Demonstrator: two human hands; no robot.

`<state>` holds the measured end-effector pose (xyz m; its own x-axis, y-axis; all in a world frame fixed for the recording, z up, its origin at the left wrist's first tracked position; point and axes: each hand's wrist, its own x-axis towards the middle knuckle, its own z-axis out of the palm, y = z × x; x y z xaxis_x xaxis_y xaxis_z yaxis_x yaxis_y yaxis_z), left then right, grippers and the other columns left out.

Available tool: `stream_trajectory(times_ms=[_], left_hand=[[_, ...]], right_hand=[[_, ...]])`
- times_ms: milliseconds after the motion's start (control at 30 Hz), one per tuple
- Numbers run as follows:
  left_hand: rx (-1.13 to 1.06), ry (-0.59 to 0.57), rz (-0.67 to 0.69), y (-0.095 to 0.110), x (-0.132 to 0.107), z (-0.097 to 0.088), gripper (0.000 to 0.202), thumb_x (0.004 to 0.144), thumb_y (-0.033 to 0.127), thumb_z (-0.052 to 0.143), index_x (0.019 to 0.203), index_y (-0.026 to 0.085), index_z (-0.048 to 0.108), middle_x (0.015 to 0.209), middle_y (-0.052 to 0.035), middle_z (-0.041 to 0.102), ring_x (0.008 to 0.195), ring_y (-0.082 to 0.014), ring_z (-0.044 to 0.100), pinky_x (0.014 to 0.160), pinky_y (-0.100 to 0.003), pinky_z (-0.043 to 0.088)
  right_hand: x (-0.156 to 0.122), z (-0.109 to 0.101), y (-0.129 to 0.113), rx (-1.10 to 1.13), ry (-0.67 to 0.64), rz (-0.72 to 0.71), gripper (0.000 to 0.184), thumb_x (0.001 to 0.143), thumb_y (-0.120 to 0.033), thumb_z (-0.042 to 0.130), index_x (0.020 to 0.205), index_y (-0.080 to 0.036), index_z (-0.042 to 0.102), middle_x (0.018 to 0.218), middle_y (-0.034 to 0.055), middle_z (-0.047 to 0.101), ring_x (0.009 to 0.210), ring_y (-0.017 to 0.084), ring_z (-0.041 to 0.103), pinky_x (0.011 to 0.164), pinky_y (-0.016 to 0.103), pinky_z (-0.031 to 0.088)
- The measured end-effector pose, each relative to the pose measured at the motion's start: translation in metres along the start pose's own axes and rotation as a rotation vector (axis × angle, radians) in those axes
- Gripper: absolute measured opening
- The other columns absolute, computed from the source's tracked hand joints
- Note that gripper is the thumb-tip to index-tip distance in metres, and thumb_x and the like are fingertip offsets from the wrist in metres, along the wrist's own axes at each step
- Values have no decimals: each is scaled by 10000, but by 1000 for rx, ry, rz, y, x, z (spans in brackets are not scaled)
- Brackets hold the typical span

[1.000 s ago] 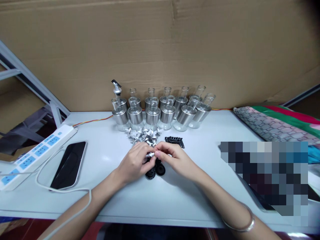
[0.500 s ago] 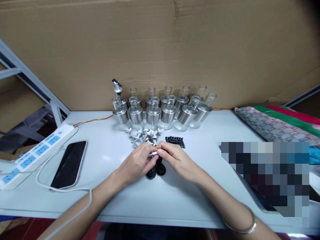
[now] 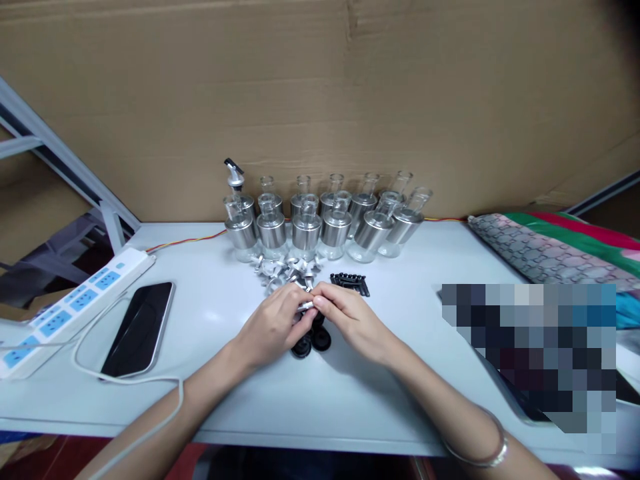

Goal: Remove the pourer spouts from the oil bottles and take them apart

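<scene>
My left hand [image 3: 273,327] and my right hand [image 3: 350,319] meet at the middle of the white table [image 3: 320,393], fingers pinched together on one small silver metal spout [image 3: 306,307]. Under the hands lie black round stoppers [image 3: 313,342]. Just beyond the fingers is a pile of silver spouts [image 3: 285,270], and to its right a cluster of small black caps [image 3: 351,282]. Behind stand two rows of glass bottles with steel collars [image 3: 320,223]; the far-left bottle carries a fitted pourer [image 3: 233,175].
A dark phone [image 3: 139,329] lies at the left, with a white power strip [image 3: 70,310] and its cable [image 3: 130,380] beside it. Patterned fabric [image 3: 555,250] lies at the right. A cardboard wall [image 3: 320,100] backs the table. A blurred patch covers the right front.
The hands have barely shifted; the fingers keep working the same silver spout in nearly the same place.
</scene>
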<state>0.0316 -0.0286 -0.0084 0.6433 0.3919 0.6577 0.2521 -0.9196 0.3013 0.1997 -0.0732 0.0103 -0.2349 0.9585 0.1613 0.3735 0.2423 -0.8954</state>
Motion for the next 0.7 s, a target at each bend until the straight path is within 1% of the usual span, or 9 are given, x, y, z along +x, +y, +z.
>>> stream_trajectory(times_ms=[300, 467, 600, 700], left_hand=[[-7, 11, 15, 1, 1, -1, 90, 927, 182, 448, 1013, 159, 458, 812, -44, 587, 715, -144, 559, 640, -259, 492], [-10, 13, 25, 2, 2, -1, 95, 934, 184, 437, 1025, 160, 450, 821, -45, 590, 717, -142, 549, 637, -254, 491], [3, 4, 11, 2, 1, -1, 114, 930, 157, 416, 1042, 152, 438, 831, -53, 572, 724, -143, 545, 630, -250, 495], [13, 0, 1, 1, -1, -1, 154, 917, 126, 408, 1068, 154, 420, 847, -53, 553, 731, -141, 543, 622, -248, 501]], right_hand=[[-1, 1, -2, 0, 9, 20, 365, 949, -447, 351, 712, -186, 445, 698, -5, 473, 669, 133, 444, 628, 257, 332], [-1, 1, -4, 38, 3, 25, 380, 944, -458, 348, 687, -186, 416, 675, -13, 435, 649, 129, 415, 615, 256, 316], [-2, 3, -4, 80, 8, 47, 376, 937, -460, 359, 684, -186, 408, 670, -19, 410, 642, 124, 394, 607, 253, 303], [-1, 4, -3, 104, 31, 36, 368, 937, -457, 361, 699, -184, 427, 682, -17, 421, 652, 123, 401, 613, 251, 307]])
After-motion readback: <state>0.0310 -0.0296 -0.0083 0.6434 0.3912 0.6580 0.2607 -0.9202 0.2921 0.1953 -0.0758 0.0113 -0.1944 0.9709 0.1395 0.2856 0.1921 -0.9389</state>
